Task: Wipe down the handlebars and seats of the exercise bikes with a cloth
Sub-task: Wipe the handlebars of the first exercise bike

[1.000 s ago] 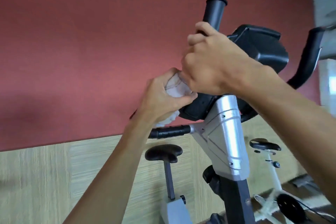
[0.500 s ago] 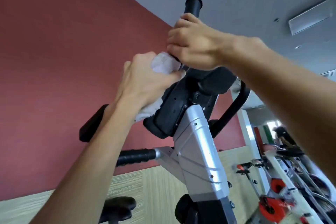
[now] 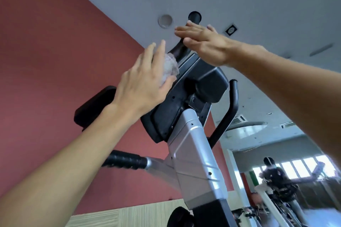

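Observation:
An exercise bike's black console (image 3: 193,94) sits on a silver post (image 3: 195,162). Its left upright handlebar (image 3: 194,17) rises behind my right hand (image 3: 204,46), whose fingers are spread and loosely laid across the bar. My left hand (image 3: 145,83) presses a crumpled white cloth (image 3: 170,69) against the console's upper left edge, near the bar's base, with its fingers extended. A second curved black handlebar (image 3: 230,108) stands to the right of the console. A ribbed black side grip (image 3: 125,159) juts left from the post.
A black pad (image 3: 92,105) sticks out at left behind my forearm. A red wall fills the left side, with wood panelling (image 3: 118,215) below. At lower right a person (image 3: 276,182) sits among other bikes.
The view has tilted further up toward the ceiling. My right hand has opened from a grip around the handlebar to spread fingers. My left hand's fingers have straightened over the cloth.

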The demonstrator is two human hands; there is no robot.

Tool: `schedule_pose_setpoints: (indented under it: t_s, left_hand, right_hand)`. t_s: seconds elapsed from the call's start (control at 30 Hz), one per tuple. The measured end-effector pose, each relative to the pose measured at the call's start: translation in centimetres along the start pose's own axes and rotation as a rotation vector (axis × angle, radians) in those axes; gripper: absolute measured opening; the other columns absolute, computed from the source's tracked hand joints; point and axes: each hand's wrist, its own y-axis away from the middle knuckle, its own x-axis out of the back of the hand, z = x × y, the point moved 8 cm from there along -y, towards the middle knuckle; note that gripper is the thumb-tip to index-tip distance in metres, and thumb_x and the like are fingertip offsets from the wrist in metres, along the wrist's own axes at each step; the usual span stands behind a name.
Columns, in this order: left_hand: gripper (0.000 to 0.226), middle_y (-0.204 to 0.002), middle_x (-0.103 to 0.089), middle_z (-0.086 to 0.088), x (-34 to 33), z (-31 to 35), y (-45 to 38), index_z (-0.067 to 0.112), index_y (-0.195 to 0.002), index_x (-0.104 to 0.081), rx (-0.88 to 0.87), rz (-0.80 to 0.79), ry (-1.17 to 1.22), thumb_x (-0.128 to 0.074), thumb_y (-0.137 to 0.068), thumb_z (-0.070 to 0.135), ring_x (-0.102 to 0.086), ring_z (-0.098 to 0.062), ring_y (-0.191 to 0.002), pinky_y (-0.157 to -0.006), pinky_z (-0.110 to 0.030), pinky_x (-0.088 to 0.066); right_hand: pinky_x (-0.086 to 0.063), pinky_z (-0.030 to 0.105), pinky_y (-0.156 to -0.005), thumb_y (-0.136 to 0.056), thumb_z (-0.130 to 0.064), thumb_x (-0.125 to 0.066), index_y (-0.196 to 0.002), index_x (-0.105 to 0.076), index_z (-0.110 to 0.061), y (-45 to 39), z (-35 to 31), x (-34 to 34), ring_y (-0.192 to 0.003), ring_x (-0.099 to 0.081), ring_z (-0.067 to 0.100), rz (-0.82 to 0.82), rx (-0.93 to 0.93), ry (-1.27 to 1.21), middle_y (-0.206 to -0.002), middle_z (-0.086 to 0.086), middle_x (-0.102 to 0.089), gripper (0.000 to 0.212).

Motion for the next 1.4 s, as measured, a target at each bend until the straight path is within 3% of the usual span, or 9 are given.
schedule_pose_setpoints:
  t_s: [0.3, 0.43, 0.53, 0.7, 0.8, 0.97, 1.1, 1.27, 1.4]
  left_hand:
    - [0.080, -0.160, -0.035, -0.012, -0.6, 2.1, -4.1, 0.006, -0.162, -0.015, 0.013, 0.036, -0.013, -0.049, -0.103, 0.048, -0.042, -0.026, -0.144, -0.094, -0.042, -0.052]
    - [0.080, -0.152, -0.047, -0.020, -0.4, -0.8, 1.1, 0.002, -0.157, -0.030, 0.053, 0.130, -0.082, -0.060, -0.097, 0.045, -0.055, -0.032, -0.134, -0.082, -0.043, -0.059]
    - [0.076, -0.150, -0.047, -0.019, -0.6, -0.9, 0.6, 0.002, -0.155, -0.034, 0.109, 0.083, -0.079, -0.060, -0.098, 0.045, -0.054, -0.032, -0.133, -0.087, -0.041, -0.056]
    - [0.069, -0.129, -0.061, -0.017, -0.1, 1.4, -2.5, 0.001, -0.145, -0.048, 0.085, 0.123, -0.078, -0.063, -0.094, 0.045, -0.066, -0.029, -0.111, -0.079, -0.037, -0.055]
    - [0.072, -0.144, -0.052, -0.025, -0.4, -0.8, 0.8, 0.000, -0.152, -0.039, 0.069, 0.199, -0.080, -0.058, -0.099, 0.045, -0.060, -0.035, -0.125, -0.096, -0.037, -0.053]
    - [0.079, -0.160, -0.030, -0.031, -0.3, -4.9, 7.8, -0.003, -0.157, -0.028, 0.049, 0.249, -0.130, -0.052, -0.104, 0.049, -0.041, -0.037, -0.146, -0.121, -0.043, -0.036]
    - [0.084, -0.164, -0.023, -0.029, 0.4, -7.2, 10.5, -0.004, -0.157, -0.027, 0.150, 0.242, -0.089, -0.057, -0.102, 0.051, -0.028, -0.036, -0.153, -0.124, -0.046, -0.030]
    - [0.086, -0.165, -0.021, -0.029, 0.6, -6.7, 7.2, -0.004, -0.155, -0.032, 0.165, 0.192, 0.006, -0.033, -0.100, 0.062, -0.025, -0.033, -0.155, -0.127, -0.043, -0.021]
    - [0.082, -0.159, -0.032, -0.031, 0.6, -8.3, 9.6, -0.009, -0.150, -0.039, 0.113, 0.287, -0.002, -0.048, -0.099, 0.055, -0.033, -0.035, -0.151, -0.125, -0.045, -0.026]
  right_hand:
    - [0.002, 0.039, -0.125, -0.113, -0.038, -0.019, -0.159, -0.032, -0.022, 1.1, -1.5, 0.0, -0.157, -0.007, 0.008, 0.063, -0.065, 0.015, -0.168, -0.008, -0.023, 0.051]
    - [-0.004, 0.045, -0.128, -0.111, -0.046, -0.020, -0.157, -0.039, -0.019, 2.3, -2.0, -0.3, -0.157, -0.009, 0.011, 0.081, -0.062, 0.062, -0.167, -0.004, -0.026, 0.056]
    - [-0.006, 0.044, -0.128, -0.111, -0.048, -0.019, -0.157, -0.038, -0.022, 2.7, -2.3, -0.5, -0.157, -0.007, 0.009, 0.076, -0.103, 0.044, -0.168, -0.007, -0.024, 0.056]
    - [-0.015, 0.028, -0.114, -0.110, -0.052, -0.022, -0.133, -0.062, -0.011, 3.0, -3.1, -0.4, -0.155, -0.016, 0.010, 0.167, -0.200, -0.200, -0.146, 0.001, -0.057, 0.062]
    - [-0.010, 0.029, -0.118, -0.109, -0.052, -0.017, -0.141, -0.055, -0.007, 2.7, -4.1, -0.7, -0.155, -0.017, 0.011, 0.217, -0.191, -0.057, -0.152, 0.009, -0.051, 0.067]
    - [-0.010, 0.044, -0.127, -0.099, -0.060, -0.015, -0.151, -0.048, -0.030, 2.2, -7.6, -3.5, -0.154, -0.020, 0.010, 0.234, -0.041, 0.145, -0.161, -0.010, -0.039, 0.068]
    - [-0.022, 0.045, -0.121, -0.101, -0.056, -0.017, -0.144, -0.055, -0.027, 2.0, -10.1, -5.3, -0.148, -0.035, 0.015, 0.205, 0.054, 0.183, -0.153, -0.005, -0.051, 0.065]
    - [-0.027, 0.044, -0.115, -0.096, -0.063, -0.022, -0.135, -0.061, -0.028, 1.1, -11.8, -6.6, -0.130, -0.052, 0.024, 0.254, 0.037, 0.294, -0.136, 0.002, -0.066, 0.065]
    - [-0.026, 0.044, -0.115, -0.097, -0.058, -0.026, -0.129, -0.063, -0.024, 0.3, -13.0, -7.1, -0.122, -0.055, 0.027, 0.353, -0.028, 0.273, -0.127, 0.004, -0.069, 0.059]
